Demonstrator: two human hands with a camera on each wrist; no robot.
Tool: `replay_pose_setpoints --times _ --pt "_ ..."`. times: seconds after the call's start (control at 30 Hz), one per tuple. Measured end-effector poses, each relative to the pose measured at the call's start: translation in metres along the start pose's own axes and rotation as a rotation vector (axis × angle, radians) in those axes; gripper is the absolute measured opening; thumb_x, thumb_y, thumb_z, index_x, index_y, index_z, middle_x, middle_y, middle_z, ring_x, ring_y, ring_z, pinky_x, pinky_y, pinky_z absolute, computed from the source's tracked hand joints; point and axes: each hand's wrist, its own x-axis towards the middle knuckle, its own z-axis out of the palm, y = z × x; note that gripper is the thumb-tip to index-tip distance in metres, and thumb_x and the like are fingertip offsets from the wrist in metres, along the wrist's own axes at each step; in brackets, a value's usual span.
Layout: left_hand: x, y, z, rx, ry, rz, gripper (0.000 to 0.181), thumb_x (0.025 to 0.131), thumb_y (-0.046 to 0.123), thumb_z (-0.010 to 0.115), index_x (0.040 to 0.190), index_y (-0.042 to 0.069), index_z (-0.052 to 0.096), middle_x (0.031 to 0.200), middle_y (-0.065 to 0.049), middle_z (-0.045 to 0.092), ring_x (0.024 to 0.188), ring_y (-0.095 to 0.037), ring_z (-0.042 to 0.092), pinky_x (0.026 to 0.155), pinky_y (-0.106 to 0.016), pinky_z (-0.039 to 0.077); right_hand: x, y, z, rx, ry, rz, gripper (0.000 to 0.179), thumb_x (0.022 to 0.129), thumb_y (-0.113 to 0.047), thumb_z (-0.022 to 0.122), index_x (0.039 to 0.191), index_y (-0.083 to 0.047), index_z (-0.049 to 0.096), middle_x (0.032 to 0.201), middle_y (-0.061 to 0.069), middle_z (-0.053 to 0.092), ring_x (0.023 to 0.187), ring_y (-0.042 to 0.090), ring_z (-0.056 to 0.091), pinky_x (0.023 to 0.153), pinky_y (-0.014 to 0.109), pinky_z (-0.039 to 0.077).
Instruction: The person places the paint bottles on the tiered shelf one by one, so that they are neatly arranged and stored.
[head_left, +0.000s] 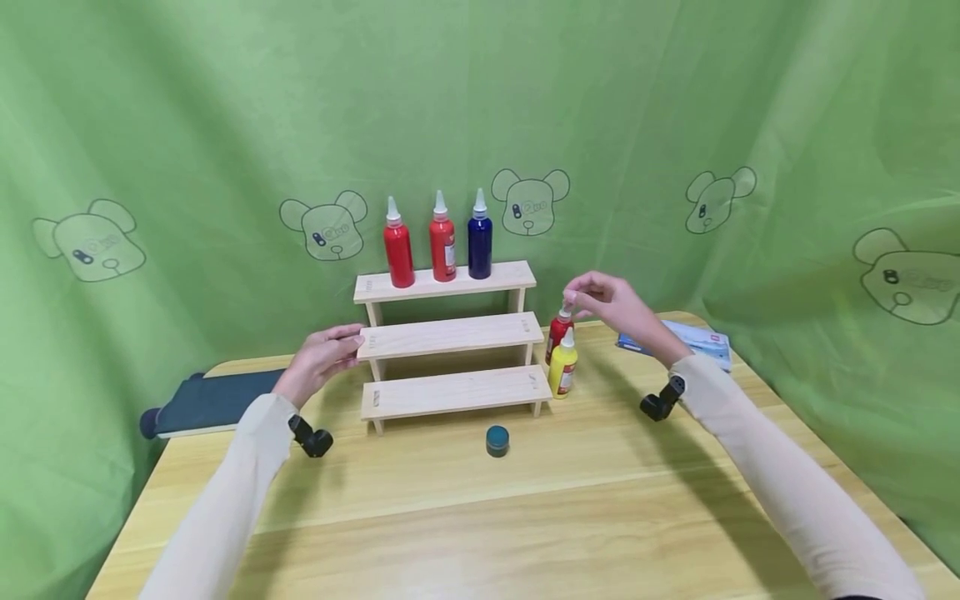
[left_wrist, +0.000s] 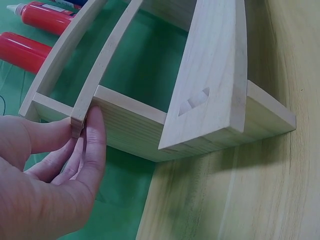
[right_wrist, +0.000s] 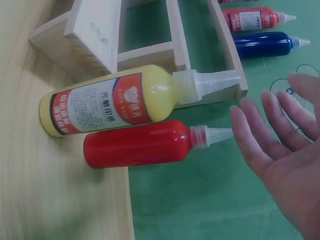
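Observation:
At the left end of the three-step wooden display shelf (head_left: 450, 333), my left hand (head_left: 318, 362) pinches the middle board between thumb and fingers. My right hand (head_left: 611, 304) is just above a red squeeze bottle (right_wrist: 140, 145) that stands upright to the right of the shelf. In the right wrist view its fingers (right_wrist: 272, 130) are loosely bent, with the fingertips close to the bottle's clear nozzle. A yellow squeeze bottle (head_left: 562, 371) stands just in front of the red one, beside the lowest step. The thumb of the right hand is out of the right wrist view.
Two red bottles (head_left: 399, 250) and a dark blue bottle (head_left: 480, 246) stand on the top step. A small dark teal jar (head_left: 497, 442) sits before the shelf. A dark folded item (head_left: 217, 400) lies left, a blue-and-white pack (head_left: 701, 343) right. Green curtain (head_left: 630, 125) hangs behind.

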Motion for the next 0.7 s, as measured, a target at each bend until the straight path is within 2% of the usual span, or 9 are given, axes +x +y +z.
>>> replay_pose_setpoints --times 0.2,0.33,0.5,0.6,0.7 --pt "0.002 -0.002 -0.001 -0.014 -0.002 0.007 0.056 0.106 0.008 0.061 0.158 0.001 0.042 0.101 0.005 0.068 0.086 -0.008 0.064 0.079 -0.018 0.059 -0.003 0.010 0.001 0.032 -0.048 -0.008 0.036 0.107 -0.027 0.064 0.128 0.002 0.060 0.120 0.027 0.068 0.110 0.041 0.068 0.089 0.029 0.064" --pt "0.002 -0.002 -0.002 -0.032 -0.001 0.008 0.055 0.106 0.007 0.061 0.158 0.002 0.043 0.100 0.006 0.069 0.084 -0.007 0.064 0.080 -0.018 0.059 -0.006 0.018 0.001 0.055 -0.043 0.015 0.039 0.104 -0.026 0.068 0.130 0.002 0.060 0.124 0.025 0.067 0.110 0.032 0.069 0.092 0.027 0.063" --pt "0.002 -0.003 -0.002 -0.045 -0.012 0.010 0.056 0.106 0.007 0.061 0.158 0.001 0.042 0.100 0.005 0.069 0.086 -0.007 0.065 0.082 -0.018 0.060 -0.012 0.036 0.000 0.050 -0.101 0.037 0.045 0.101 -0.023 0.072 0.136 0.002 0.058 0.133 0.023 0.062 0.112 0.017 0.067 0.097 0.023 0.059" --pt "0.002 -0.004 -0.002 -0.041 -0.006 0.010 0.055 0.106 0.008 0.060 0.158 0.001 0.042 0.100 0.006 0.069 0.085 -0.006 0.064 0.080 -0.017 0.059 -0.015 0.048 0.001 0.025 -0.157 0.056 0.049 0.099 -0.024 0.074 0.140 -0.002 0.057 0.139 0.020 0.060 0.120 0.020 0.063 0.100 0.023 0.058" --pt "0.003 -0.004 -0.003 -0.046 -0.002 0.008 0.055 0.106 0.008 0.061 0.158 0.001 0.043 0.100 0.006 0.069 0.086 -0.007 0.064 0.080 -0.017 0.059 -0.018 0.058 0.004 -0.018 -0.196 0.077 0.050 0.098 -0.027 0.077 0.139 -0.007 0.058 0.143 0.017 0.059 0.128 0.028 0.059 0.103 0.031 0.057"
